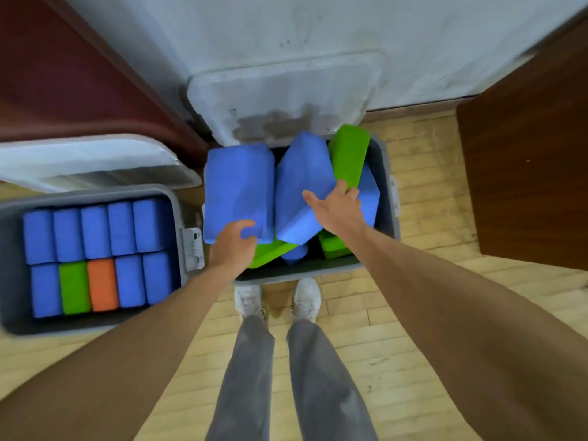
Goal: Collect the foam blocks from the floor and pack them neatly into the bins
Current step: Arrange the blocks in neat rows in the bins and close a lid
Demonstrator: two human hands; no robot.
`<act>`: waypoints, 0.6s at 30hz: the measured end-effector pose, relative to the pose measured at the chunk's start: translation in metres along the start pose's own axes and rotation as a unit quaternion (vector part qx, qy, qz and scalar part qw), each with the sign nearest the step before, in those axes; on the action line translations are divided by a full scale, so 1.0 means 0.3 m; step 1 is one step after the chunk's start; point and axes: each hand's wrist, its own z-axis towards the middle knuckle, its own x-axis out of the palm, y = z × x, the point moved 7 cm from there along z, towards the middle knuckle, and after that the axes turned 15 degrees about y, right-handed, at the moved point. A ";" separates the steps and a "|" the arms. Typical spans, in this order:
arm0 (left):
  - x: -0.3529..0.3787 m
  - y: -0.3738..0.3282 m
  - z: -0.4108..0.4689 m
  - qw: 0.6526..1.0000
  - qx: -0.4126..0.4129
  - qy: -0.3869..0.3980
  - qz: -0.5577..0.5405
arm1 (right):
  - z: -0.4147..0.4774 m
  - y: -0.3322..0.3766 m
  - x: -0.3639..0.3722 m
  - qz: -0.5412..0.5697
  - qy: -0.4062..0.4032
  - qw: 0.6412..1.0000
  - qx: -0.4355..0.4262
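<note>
The middle bin (384, 173) stands on the wooden floor (429, 313), loosely heaped with foam blocks that rise above its rim. The left hand (234, 241) grips the near end of the left blue foam block (238, 186), thumb on top and fingers curled round its edge; this block lies flat over the bin's left side. The right hand (338, 205) lies open and spread on the tilted blue foam block (300, 173) at the bin's centre, fingertips reaching the upright green foam block (348, 154) leaning in the far right corner. Under these, near the bin's front wall, more green blocks (272, 252) and blue ones show. Behind the bin its pale lid (283, 93) leans on the wall. Left of the bin sits a second bin (9, 265), packed with two tidy rows of upright blocks: blue, one green (74, 288), one orange (102, 284)
</note>
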 end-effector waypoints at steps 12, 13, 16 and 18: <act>-0.101 0.038 -0.047 0.989 -0.011 0.038 -0.140 | -0.160 0.083 -0.129 0.117 -0.149 0.982 -0.028; -0.130 0.040 -0.052 0.984 -0.016 0.029 -0.177 | -0.176 0.101 -0.126 0.139 -0.147 0.978 -0.046; -0.181 0.031 -0.062 0.947 -0.027 0.032 -0.318 | -0.199 0.160 -0.066 0.262 -0.090 0.956 -0.098; -0.200 0.030 -0.062 0.921 -0.029 0.064 -0.382 | -0.197 0.206 0.001 0.334 -0.035 0.937 -0.094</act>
